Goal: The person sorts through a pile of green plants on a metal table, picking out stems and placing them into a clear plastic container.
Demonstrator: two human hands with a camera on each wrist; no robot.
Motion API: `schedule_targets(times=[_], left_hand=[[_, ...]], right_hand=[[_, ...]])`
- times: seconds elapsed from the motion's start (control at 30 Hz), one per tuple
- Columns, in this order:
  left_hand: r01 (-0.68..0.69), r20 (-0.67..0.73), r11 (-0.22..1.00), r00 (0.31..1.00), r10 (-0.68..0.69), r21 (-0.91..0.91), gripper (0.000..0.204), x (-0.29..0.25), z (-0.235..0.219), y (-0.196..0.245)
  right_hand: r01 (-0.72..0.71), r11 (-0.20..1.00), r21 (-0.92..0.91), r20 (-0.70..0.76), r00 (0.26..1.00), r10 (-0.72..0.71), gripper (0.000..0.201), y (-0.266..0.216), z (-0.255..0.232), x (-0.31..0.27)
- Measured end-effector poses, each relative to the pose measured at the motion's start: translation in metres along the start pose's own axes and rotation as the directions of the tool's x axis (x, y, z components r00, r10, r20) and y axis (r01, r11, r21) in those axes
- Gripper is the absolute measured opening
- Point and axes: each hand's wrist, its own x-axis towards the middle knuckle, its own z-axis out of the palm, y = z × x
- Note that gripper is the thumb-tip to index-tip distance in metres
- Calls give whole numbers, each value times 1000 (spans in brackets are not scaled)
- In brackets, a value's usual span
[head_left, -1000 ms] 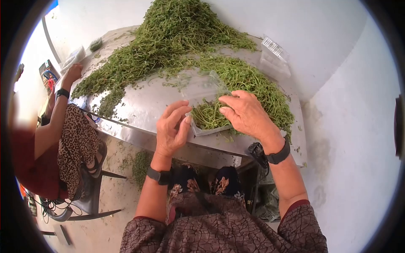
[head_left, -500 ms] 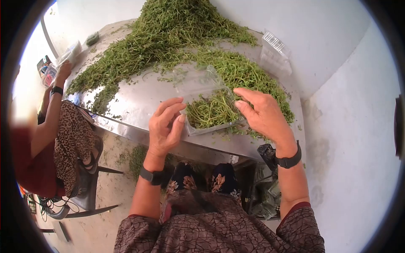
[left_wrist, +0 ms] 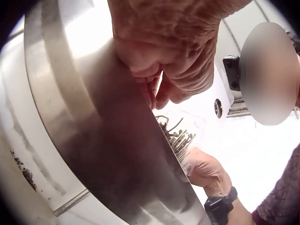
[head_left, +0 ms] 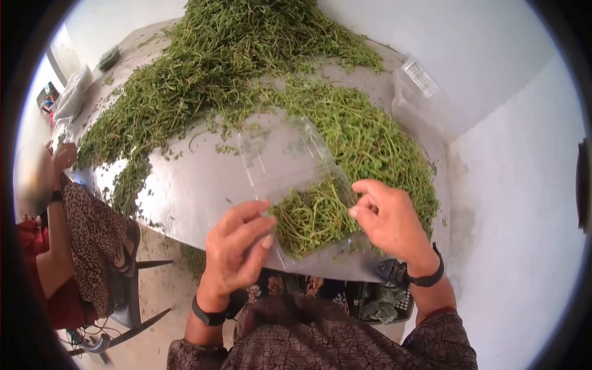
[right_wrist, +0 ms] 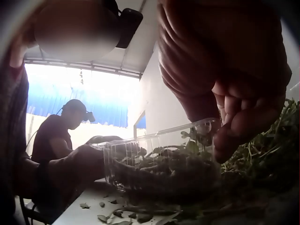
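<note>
A clear plastic box with its lid hinged open point(head_left: 283, 260) holds green stems point(head_left: 314, 219) at the table's front. My left hand point(head_left: 237, 246) grips its left side, fingers bent and thumb near the wall; the left wrist view shows this hand point(left_wrist: 168, 51) from close by. My right hand point(head_left: 394, 225) pinches the right rim between thumb and forefinger. In the right wrist view the fingers of this hand point(right_wrist: 229, 89) meet the corner of the box point(right_wrist: 161, 140). The lid lies back on the table, over some leaves.
Behind the box a large heap of greens point(head_left: 240, 43) spreads across the metal table point(head_left: 185, 197). Empty clear boxes point(head_left: 419, 92) stand at the back right by the wall. A person point(head_left: 52, 259) sits at the left; a crate point(head_left: 404, 305) is under the table.
The box and both hands have come closer to my body, and lower in the view. The head view has shifted, and the seated person's hand appears lower.
</note>
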Motion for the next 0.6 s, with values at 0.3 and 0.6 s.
schedule_targets(times=[0.3, 0.6], left_hand=[[-1, 78, 995, 997, -7, 102, 30, 29, -20, -20], [66, 137, 995, 988, -76, 76, 33, 29, -17, -26]], right_hand=[[93, 995, -19, -41, 995, -94, 30, -8, 19, 36], [53, 995, 86, -84, 995, -46, 27, -2, 26, 48]])
